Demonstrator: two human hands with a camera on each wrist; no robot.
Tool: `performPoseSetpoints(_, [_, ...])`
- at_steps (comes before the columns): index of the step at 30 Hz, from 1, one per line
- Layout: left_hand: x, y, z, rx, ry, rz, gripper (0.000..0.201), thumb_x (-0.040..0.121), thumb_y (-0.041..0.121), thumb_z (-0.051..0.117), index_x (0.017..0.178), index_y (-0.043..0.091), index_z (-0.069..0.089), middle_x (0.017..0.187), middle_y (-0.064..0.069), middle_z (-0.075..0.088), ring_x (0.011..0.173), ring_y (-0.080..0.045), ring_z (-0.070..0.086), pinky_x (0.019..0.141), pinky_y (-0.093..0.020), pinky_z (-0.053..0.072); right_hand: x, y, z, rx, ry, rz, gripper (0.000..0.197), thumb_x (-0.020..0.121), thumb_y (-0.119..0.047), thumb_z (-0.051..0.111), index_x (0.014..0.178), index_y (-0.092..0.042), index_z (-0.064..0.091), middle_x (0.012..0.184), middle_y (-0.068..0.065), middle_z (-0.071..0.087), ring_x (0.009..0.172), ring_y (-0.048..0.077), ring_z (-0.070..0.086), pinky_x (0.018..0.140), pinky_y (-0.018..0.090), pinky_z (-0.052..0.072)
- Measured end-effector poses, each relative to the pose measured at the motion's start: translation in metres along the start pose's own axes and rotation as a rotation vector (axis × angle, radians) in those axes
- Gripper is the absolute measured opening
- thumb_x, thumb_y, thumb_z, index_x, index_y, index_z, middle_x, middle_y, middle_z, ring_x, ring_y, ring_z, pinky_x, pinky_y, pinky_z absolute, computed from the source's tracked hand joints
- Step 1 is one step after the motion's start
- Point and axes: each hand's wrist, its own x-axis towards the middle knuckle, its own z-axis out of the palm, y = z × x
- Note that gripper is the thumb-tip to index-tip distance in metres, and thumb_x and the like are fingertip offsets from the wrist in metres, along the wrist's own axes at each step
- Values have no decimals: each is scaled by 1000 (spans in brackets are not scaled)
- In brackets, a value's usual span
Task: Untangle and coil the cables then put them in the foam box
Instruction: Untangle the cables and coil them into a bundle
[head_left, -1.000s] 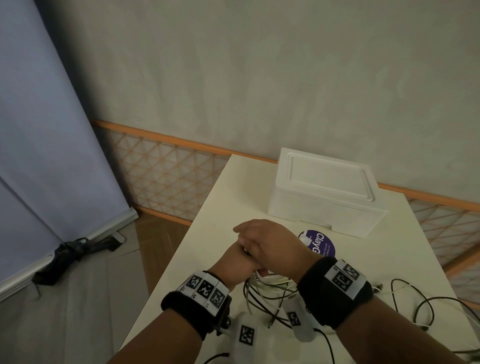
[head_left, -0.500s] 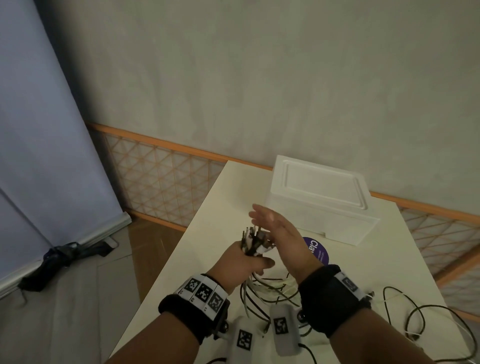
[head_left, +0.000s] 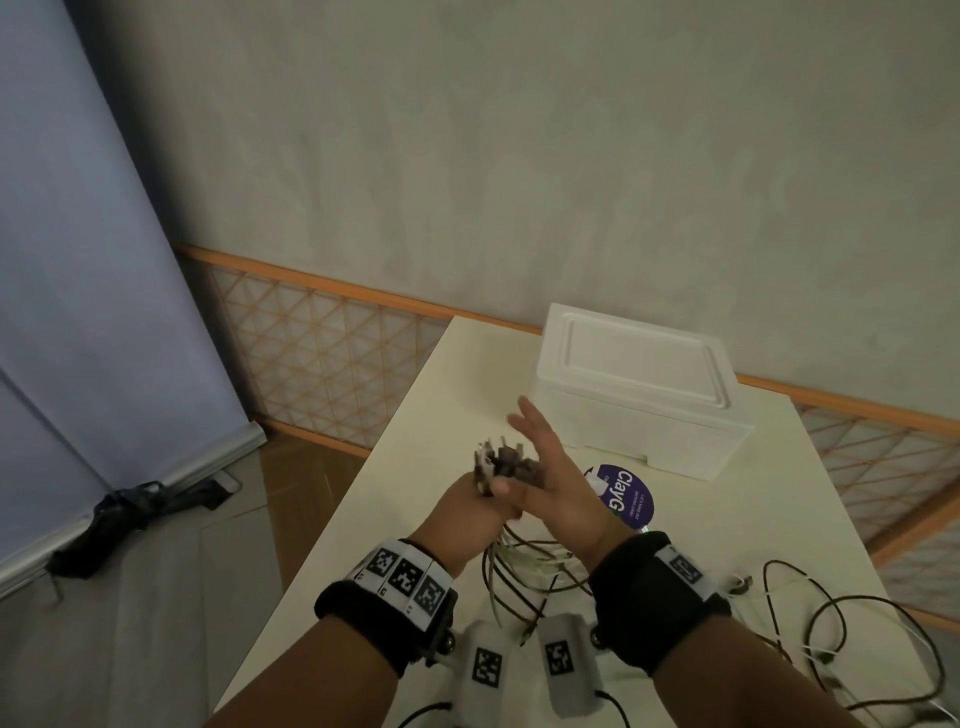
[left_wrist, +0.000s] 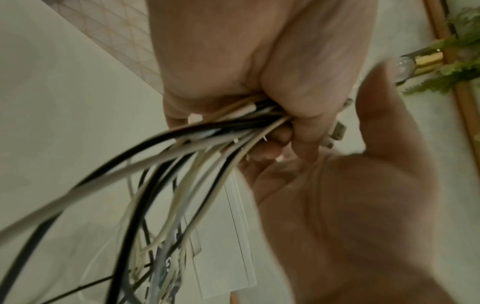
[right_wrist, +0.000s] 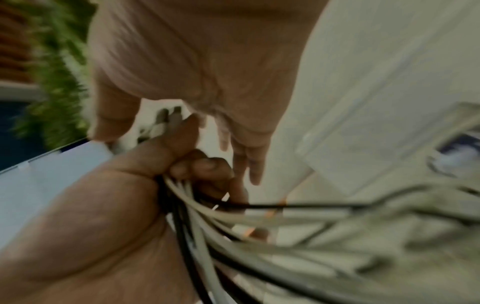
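While my left hand (head_left: 470, 512) grips cable bundle (left_wrist: 207, 139) above desk (head_left: 415, 457), plug ends up, right hand (head_left: 558, 486) flat beside it, fingers (head_left: 524, 423) straight; foam box (head_left: 639, 389) lidded behind. Risk: loops snag loose cables (head_left: 831, 613), strands slip from fist. Purple disc (head_left: 626, 496) reads "ClayG", rest illegible

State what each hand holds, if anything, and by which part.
The left hand grips the cable bundle just below its plug ends. The right hand is flat and holds nothing.
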Motion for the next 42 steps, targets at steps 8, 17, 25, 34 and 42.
performPoseSetpoints(8, [14, -25, 5, -123, 212, -36, 71, 58, 60, 75, 119, 28, 56, 112, -5, 68, 104, -16, 65, 96, -42, 51, -8, 11, 11, 3, -176, 173, 78, 60, -13, 61, 135, -20, 42, 119, 13, 62, 111, 35, 58, 91, 53, 47])
performPoseSetpoints(17, [15, -18, 1, -130, 114, -13, 51, 74, 39, 79, 111, 8, 61, 98, -11, 69, 98, -22, 67, 85, -32, 53, -17, 4, 14, -281, -166, 141, 29, 89, -2, 45, 78, -29, 49, 64, -3, 46, 53, 1, 44, 54, 20, 38])
performPoseSetpoints(25, [16, -11, 5, -400, 139, 80, 50, 73, -9, 73, 114, 16, 63, 99, -3, 66, 97, -25, 60, 84, -34, 52, -17, 20, 15, -673, -70, -34, 21, 95, -12, 42, 109, -2, 54, 93, 13, 58, 75, 21, 53, 66, 35, 43])
performPoseSetpoints(34, [15, -2, 12, -449, 9, 173, 101, 64, -5, 73, 140, 47, 29, 110, -11, 70, 106, -31, 65, 91, -37, 52, -24, 18, 10, -495, -1, 39, 12, 96, -24, 48, 101, -17, 57, 72, -9, 55, 62, 4, 51, 58, 19, 38])
performPoseSetpoints(42, [11, 7, -4, -443, -86, 132, 66, 65, -5, 79, 122, 23, 61, 108, -10, 67, 104, -32, 64, 89, -35, 53, -26, 14, 7, -805, -30, 67, 32, 97, -33, 46, 120, -10, 51, 98, 9, 65, 87, 24, 63, 74, 31, 47])
